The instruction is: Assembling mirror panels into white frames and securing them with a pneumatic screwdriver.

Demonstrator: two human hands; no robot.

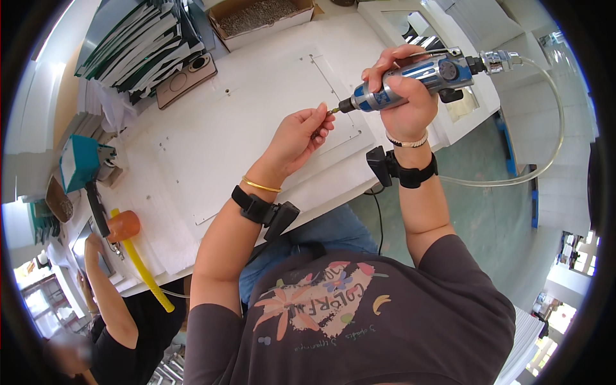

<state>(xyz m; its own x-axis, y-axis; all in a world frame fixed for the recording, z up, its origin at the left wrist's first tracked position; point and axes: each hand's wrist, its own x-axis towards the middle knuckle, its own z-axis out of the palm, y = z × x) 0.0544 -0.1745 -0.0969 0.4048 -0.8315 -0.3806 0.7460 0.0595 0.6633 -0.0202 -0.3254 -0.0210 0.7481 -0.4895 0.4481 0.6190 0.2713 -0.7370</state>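
My right hand (410, 102) is wrapped round a blue and silver air screwdriver (443, 72), held almost level over the white worktop. A thin bit (334, 111) sticks out of its dark nose toward the left. At the bit's tip, my left hand (296, 140) is closed in a pinch, thumb against forefinger. Something small and dark shows between those fingers, too small to name. Beneath both hands lies a flat white panel (256, 109) with small holes and a few dark specks on it.
A clear air hose (559, 122) loops down on the right. Far back stands a cardboard box (273, 29) of small metal pieces; a phone (186, 80) leans by stacked sheets (138, 48). Leftward are an orange mallet head (124, 226), a yellow tube (146, 274) and another person's arm (115, 301).
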